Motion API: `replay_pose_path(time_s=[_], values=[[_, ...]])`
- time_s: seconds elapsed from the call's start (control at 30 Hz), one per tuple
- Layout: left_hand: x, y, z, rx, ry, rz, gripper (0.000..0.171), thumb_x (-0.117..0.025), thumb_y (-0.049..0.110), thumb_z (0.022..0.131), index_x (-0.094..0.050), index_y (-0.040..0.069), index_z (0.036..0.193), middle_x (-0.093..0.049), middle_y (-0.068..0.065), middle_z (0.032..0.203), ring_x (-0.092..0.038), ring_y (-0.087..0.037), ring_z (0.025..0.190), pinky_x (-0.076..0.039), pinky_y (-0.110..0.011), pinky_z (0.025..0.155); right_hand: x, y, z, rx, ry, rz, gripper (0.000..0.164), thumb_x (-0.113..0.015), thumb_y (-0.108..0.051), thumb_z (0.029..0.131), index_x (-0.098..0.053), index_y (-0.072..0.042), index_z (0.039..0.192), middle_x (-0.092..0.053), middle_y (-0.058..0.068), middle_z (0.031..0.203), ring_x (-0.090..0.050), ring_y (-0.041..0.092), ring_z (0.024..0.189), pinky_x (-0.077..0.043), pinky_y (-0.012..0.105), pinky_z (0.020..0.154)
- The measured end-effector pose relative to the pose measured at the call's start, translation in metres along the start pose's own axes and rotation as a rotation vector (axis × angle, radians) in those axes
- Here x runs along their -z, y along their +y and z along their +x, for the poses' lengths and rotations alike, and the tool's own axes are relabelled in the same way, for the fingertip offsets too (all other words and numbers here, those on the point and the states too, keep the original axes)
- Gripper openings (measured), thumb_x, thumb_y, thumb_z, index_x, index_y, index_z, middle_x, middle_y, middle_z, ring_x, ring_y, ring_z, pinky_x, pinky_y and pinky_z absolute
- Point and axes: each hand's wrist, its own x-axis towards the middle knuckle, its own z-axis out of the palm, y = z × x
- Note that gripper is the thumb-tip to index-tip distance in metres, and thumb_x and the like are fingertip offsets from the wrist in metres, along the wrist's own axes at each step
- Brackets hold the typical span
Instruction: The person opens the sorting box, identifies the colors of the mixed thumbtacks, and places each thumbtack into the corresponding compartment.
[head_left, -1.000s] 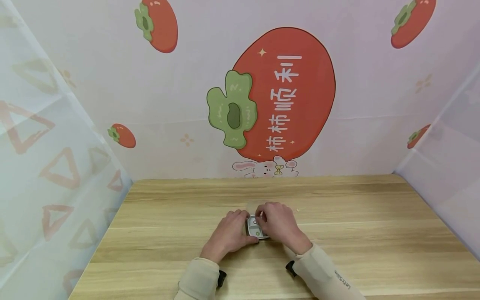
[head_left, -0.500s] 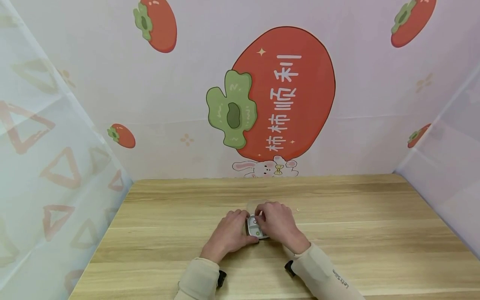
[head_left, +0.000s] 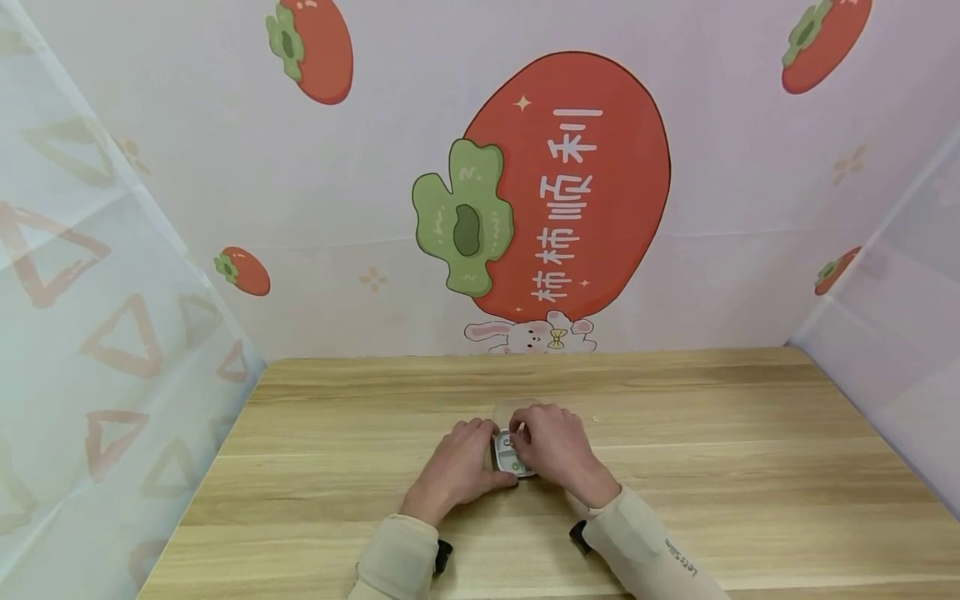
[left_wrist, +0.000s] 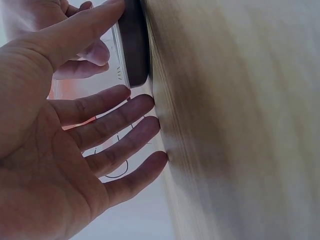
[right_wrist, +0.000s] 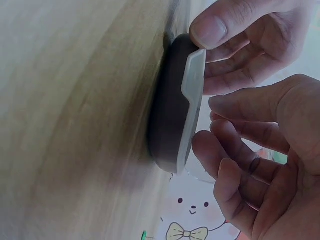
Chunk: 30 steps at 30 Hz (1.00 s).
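Okay, left hand [head_left: 459, 468]: holding box [right_wrist: 172, 107] by its edges; press softly, no tipping.
Right hand [head_left: 557, 443]: close over box; cannot tell if pinching anything; go slow, no bumping.

The head view is taken from above, facing forward and down, with the wooden table [head_left: 315, 517] shown low in the frame and the printed backdrop [head_left: 720, 150] above. In the left wrist view, the left hand [left_wrist: 60, 140] is seen close up from the palm side, the table turned on edge in the right half. In the right wrist view, the right hand [right_wrist: 277, 165] is seen close at lower right and the small box [right_wrist: 172, 110] from its side, near table level. The small box and both hands are shared by all three.
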Motion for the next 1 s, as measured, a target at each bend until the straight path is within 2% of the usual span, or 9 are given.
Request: replay_pose_path(time_s=[0.3,0.57,0.87,1.0], values=[[0.0,0.0,0.001,0.008,-0.001,-0.048,0.062,-0.09,0.039,0.077,-0.063,0.007,0.122,-0.06,-0.001,0.102,-0.053,-0.019,0.094,-0.049,-0.041,0.085,0.019,0.003,-0.002,0.021,-0.086,-0.014,0.005,-0.079,-0.013,0.085,-0.075,-0.015,0.088,-0.053,-0.01,0.065,-0.047,0.009,0.059,-0.04,0.029,0.052],[0.0,0.0,0.001,0.003,-0.016,-0.023,0.07,-0.088,0.038,0.079,-0.06,0.007,0.136,-0.064,-0.008,0.128,-0.056,-0.027,0.115,-0.046,-0.051,0.099,0.039,0.009,-0.004,-0.014,-0.09,-0.014,0.006,-0.081,-0.015,0.086,-0.075,-0.016,0.088,-0.053,-0.01,0.066,-0.048,0.01,0.06,-0.041,0.031,0.055],[0.0,0.0,0.002,0.014,0.004,0.006,0.066,-0.09,0.038,0.077,-0.064,0.005,0.129,-0.065,-0.006,0.116,-0.056,-0.025,0.103,-0.048,-0.049,0.092,0.056,0.03,-0.004,-0.025,-0.073,0.001,0.007,-0.078,-0.012,0.086,-0.074,-0.017,0.085,-0.057,-0.009,0.069,-0.05,0.009,0.061,-0.043,0.03,0.057],[-0.002,-0.001,0.003,0.023,0.023,0.015,0.066,-0.09,0.037,0.077,-0.065,0.004,0.128,-0.065,-0.006,0.112,-0.057,-0.026,0.101,-0.048,-0.049,0.091,0.062,0.041,-0.004,-0.072,-0.061,0.007,0.005,-0.078,-0.013,0.087,-0.074,-0.015,0.086,-0.058,-0.008,0.07,-0.051,0.011,0.063,-0.044,0.031,0.057]])
